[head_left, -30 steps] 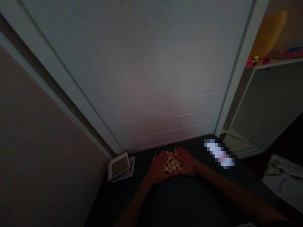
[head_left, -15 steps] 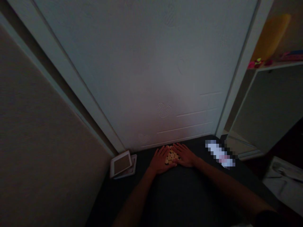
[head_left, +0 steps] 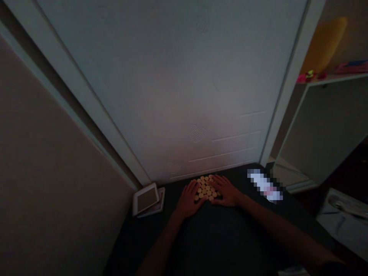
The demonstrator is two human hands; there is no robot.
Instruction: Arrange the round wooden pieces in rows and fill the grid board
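Several small round pale wooden-looking discs (head_left: 204,188) lie close together on the dark surface (head_left: 215,237), near the foot of the white panel. My left hand (head_left: 189,198) lies flat along their left side, fingers stretched out and thumb at the near edge. On the right side, my right hand (head_left: 225,191) is spread out, its fingers covering part of the discs. Both hands touch the outer discs, and some discs are hidden under the fingers. Neither hand grips anything.
Two flat framed items (head_left: 147,200) lie stacked at the left, by the wall. A blurred-out white object (head_left: 265,186) rests at the right. The white panel (head_left: 198,96) with embossed hearts rises behind. Farther right are a shelf (head_left: 336,79) and a pale item (head_left: 345,218) lower down.
My hands have moved apart, the left one sliding left and toward me. More discs show between them, in a wider patch. The view has shifted slightly.
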